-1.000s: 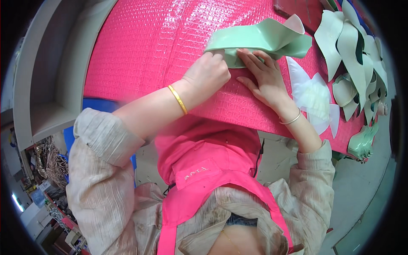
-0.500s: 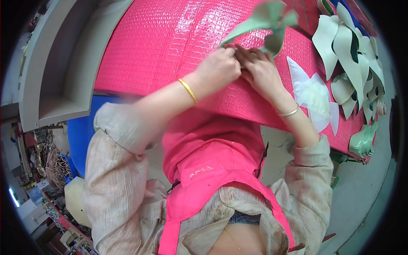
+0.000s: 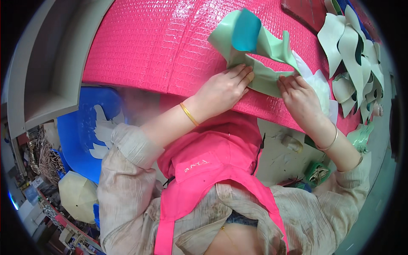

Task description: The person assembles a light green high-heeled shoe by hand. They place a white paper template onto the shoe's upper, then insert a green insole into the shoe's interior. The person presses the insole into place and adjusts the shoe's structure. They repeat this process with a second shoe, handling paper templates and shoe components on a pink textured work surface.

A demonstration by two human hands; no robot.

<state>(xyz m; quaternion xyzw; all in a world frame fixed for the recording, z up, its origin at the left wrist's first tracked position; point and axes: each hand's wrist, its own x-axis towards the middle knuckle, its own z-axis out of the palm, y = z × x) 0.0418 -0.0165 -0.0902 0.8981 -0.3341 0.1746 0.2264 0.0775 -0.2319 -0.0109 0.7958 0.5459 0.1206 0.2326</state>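
A mint-green leather shoe upper [image 3: 272,79] is in both my hands at the near edge of the pink-covered table, its far part standing up in a loop. A teal patch [image 3: 247,32] shows on that raised part. My left hand [image 3: 229,87] has its fingers together on the near left edge of the upper, with the thumb hidden. The near right edge is pinched by my right hand [image 3: 301,95]. Partly behind my right hand lie white translucent sheets [image 3: 319,83].
The table [image 3: 140,46] has a quilted pink cover. Pale shoe uppers [image 3: 350,59] pile up at the far right, above a stack of glossy green pieces [image 3: 360,137]. A blue bin [image 3: 78,127] with white scraps stands left, below a grey shelf [image 3: 46,63]. A dark red board [image 3: 304,12] lies at the back.
My hands have moved apart, the right one going right and nearer. The upper has spread out between them and its teal patch has come into view.
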